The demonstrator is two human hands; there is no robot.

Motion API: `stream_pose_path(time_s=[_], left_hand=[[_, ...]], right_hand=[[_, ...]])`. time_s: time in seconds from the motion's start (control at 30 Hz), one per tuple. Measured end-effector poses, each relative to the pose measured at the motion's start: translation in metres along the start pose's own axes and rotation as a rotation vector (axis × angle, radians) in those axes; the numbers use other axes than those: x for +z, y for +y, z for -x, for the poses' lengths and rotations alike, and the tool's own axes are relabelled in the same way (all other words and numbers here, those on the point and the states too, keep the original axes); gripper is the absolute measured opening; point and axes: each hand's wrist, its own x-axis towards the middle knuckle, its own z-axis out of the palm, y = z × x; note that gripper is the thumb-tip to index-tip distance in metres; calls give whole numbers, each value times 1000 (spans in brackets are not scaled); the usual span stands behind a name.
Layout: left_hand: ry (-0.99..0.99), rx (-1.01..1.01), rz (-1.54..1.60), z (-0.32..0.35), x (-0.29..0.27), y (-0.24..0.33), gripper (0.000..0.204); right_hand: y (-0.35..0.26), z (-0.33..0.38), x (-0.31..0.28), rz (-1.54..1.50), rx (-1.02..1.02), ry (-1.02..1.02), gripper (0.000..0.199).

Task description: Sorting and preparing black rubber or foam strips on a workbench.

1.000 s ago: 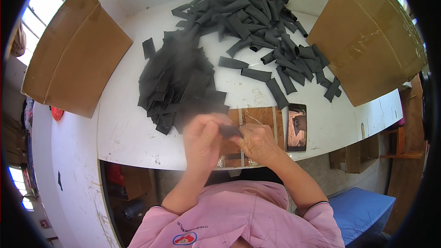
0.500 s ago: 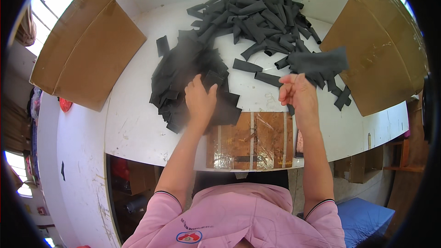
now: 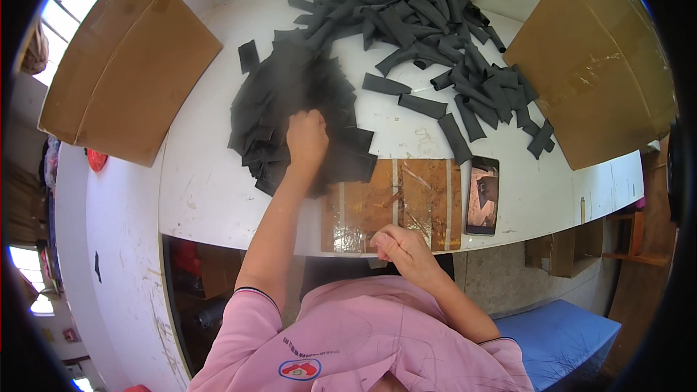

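My left hand rests on the near side of a heap of flat dark grey fabric pieces. Its fingers are curled in, and whatever they pinch is hidden beneath them. My right hand is close to my body, over the front edge of a brown taped cardboard sheet. Those fingers are also closed; any small thing in them cannot be made out. Beyond the sheet, several rolled dark grey fabric tubes lie loose, the closest one touching or nearly touching its far right corner.
A large pile of similar tubes covers the back of the white table. Cardboard panels stand at the left and right. A phone lies right of the sheet. Below right is a blue box-like surface.
My right hand has come back from the right side toward my body. The dark piece blurred in the air above it now lies among the tubes. My left hand's fingers have curled in.
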Motion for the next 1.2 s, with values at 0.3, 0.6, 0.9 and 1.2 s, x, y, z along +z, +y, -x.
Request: stream_pose_path(time_s=[0.3, 0.6, 0.9, 1.2], left_hand=[[80, 40, 163, 6, -10, -9, 12], [335, -667, 1746, 49, -105, 34, 11], [-441, -1156, 2344, 154, -105, 80, 26], [-756, -939, 1847, 192, -104, 86, 16]], right_hand=[[-3, 3, 17, 156, -14, -109, 32], [-8, 0, 27, 57, -100, 11, 22], [-21, -16, 46, -26, -347, 526, 27], [-19, -9, 26, 243, -387, 614, 12]])
